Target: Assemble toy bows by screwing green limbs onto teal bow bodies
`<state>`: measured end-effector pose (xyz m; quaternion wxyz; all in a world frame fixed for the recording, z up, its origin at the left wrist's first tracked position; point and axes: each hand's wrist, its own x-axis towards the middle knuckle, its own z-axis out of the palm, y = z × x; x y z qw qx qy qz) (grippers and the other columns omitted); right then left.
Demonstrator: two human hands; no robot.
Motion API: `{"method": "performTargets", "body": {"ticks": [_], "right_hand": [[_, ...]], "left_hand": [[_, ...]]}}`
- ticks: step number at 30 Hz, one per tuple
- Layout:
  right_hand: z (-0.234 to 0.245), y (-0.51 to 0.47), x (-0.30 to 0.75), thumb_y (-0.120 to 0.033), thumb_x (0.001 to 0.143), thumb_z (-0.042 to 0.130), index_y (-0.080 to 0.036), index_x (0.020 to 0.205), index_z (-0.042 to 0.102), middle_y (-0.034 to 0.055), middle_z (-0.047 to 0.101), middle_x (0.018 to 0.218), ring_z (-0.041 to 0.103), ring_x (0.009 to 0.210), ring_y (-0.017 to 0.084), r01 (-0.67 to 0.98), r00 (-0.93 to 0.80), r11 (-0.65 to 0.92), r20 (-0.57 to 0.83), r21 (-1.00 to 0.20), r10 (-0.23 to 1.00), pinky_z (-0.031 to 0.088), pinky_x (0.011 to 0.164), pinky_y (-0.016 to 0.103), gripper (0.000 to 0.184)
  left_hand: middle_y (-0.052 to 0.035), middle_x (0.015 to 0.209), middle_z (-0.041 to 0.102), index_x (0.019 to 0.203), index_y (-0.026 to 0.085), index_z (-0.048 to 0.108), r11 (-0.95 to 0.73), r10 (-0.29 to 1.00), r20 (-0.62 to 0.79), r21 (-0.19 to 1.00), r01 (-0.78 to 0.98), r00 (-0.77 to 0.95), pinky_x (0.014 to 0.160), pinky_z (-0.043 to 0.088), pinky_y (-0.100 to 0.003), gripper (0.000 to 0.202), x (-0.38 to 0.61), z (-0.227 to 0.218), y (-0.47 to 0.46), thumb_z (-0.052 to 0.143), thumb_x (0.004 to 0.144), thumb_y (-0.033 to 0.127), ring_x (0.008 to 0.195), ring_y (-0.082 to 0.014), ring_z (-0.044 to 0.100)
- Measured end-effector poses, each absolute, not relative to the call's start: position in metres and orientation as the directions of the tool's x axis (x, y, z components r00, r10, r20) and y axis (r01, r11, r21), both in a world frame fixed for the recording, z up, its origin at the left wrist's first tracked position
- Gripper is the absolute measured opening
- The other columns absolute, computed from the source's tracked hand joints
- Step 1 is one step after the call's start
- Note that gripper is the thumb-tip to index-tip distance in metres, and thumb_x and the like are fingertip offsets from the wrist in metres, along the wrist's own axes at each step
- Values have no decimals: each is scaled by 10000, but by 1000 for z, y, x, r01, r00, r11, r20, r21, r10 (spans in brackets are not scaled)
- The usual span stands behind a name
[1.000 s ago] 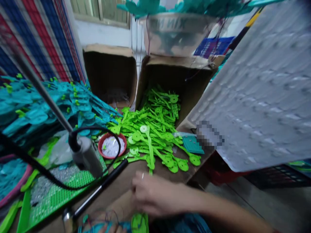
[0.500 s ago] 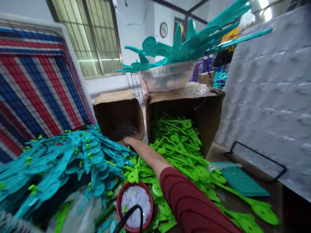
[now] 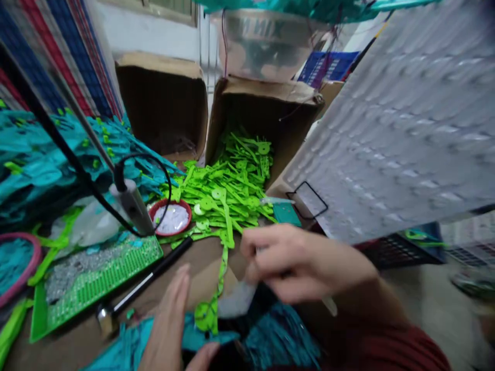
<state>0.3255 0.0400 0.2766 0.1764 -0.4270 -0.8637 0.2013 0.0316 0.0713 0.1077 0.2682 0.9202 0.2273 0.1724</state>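
My right hand (image 3: 294, 263) is curled closed over the near table, blurred by motion. A whitish translucent plastic piece (image 3: 235, 300) hangs at its fingertips; its exact kind is unclear. My left hand (image 3: 168, 324) is at the bottom, fingers stretched and thumb apart, beside a teal plastic part (image 3: 222, 337). On that part lies a lime-green plastic piece with a round end (image 3: 205, 315). More teal parts (image 3: 280, 335) lie under my right hand, partly hidden by it.
Lime-green parts (image 3: 232, 178) spill from a cardboard box (image 3: 266, 93); another box (image 3: 160, 108) stands left. A red bowl (image 3: 153, 212) holds white bits. A hammer (image 3: 133, 296) lies beside a green tray (image 3: 104, 304). A pole-mounted device (image 3: 131, 206) stands left; teal parts (image 3: 58, 154) pile behind.
My right hand has come back from the left cardboard box to the near table, with the translucent piece at its fingers. My left hand has come into view. The camera has tilted down.
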Motion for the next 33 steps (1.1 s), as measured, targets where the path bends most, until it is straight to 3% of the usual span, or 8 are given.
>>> {"method": "performTargets", "body": {"ticks": [2, 5, 8, 11, 15, 17, 25, 33], "right_hand": [[253, -4, 311, -81, 867, 512, -230, 921, 682, 37, 618, 915, 602, 806, 98, 605, -562, 544, 173, -582, 809, 486, 686, 189, 232], [202, -38, 292, -110, 850, 535, -271, 1152, 573, 50, 629, 1048, 634, 751, 112, 449, -136, 335, 307, -829, 942, 529, 629, 221, 345], [151, -55, 273, -242, 850, 583, -300, 1367, 366, 46, 635, 1067, 549, 495, 72, 39, 233, 34, 42, -999, 971, 474, 411, 209, 564], [114, -65, 267, -324, 860, 608, -214, 1188, 544, -14, 641, 760, 517, 435, 74, -104, 227, -166, -186, -981, 956, 451, 400, 201, 352], [86, -62, 290, -375, 839, 655, -173, 939, 605, -17, 637, 608, 588, 493, 113, -51, 500, -116, -126, -992, 857, 500, 485, 226, 231], [74, -54, 300, -387, 781, 714, -186, 846, 574, -20, 641, 609, 600, 493, 117, -53, 598, -111, -121, -992, 792, 508, 470, 224, 254], [41, -27, 253, -390, 756, 722, -186, 934, 509, -28, 675, 610, 645, 444, 128, -353, 235, -335, -430, -874, 872, 493, 368, 176, 344], [30, -24, 248, -405, 802, 682, -189, 912, 480, -36, 664, 599, 659, 462, 127, -325, 309, -374, -471, -869, 826, 526, 408, 185, 316]], "left_hand": [[-33, 1240, 683, 1392, 324, 468, -646, 446, 135, 732, 214, 885, 908, 564, -340, 507, 50, 111, 54, 603, 906, 385, 1114, -226, 653], [14, 1054, 737, 1121, 299, 647, -393, 421, -24, 896, 206, 907, 797, 556, -271, 263, 76, 117, 31, 608, 904, 443, 933, -184, 691], [-5, 864, 717, 978, 221, 663, -342, 556, -14, 908, 244, 831, 687, 523, -269, 237, 93, 111, 16, 578, 924, 436, 759, -169, 655], [-34, 892, 710, 995, 201, 638, -470, 608, 83, 839, 274, 790, 701, 525, -297, 239, 97, 92, 13, 557, 939, 419, 780, -183, 661], [-173, 1273, 613, 1317, 170, 485, -720, 615, 263, 570, 394, 743, 919, 509, -471, 562, 75, 63, 23, 599, 886, 511, 1170, -322, 591], [-180, 1351, 568, 1348, 170, 465, -785, 563, 277, 474, 399, 779, 997, 462, -527, 595, 60, 50, 30, 606, 880, 510, 1248, -343, 538], [-147, 1269, 649, 1241, 158, 572, -793, 526, 236, 484, 370, 817, 977, 473, -487, 441, 47, 34, 37, 595, 906, 444, 1140, -293, 615], [-172, 1277, 634, 1235, 134, 579, -835, 473, 257, 435, 337, 843, 960, 463, -472, 403, 50, 35, 38, 555, 935, 402, 1120, -302, 611]]}}
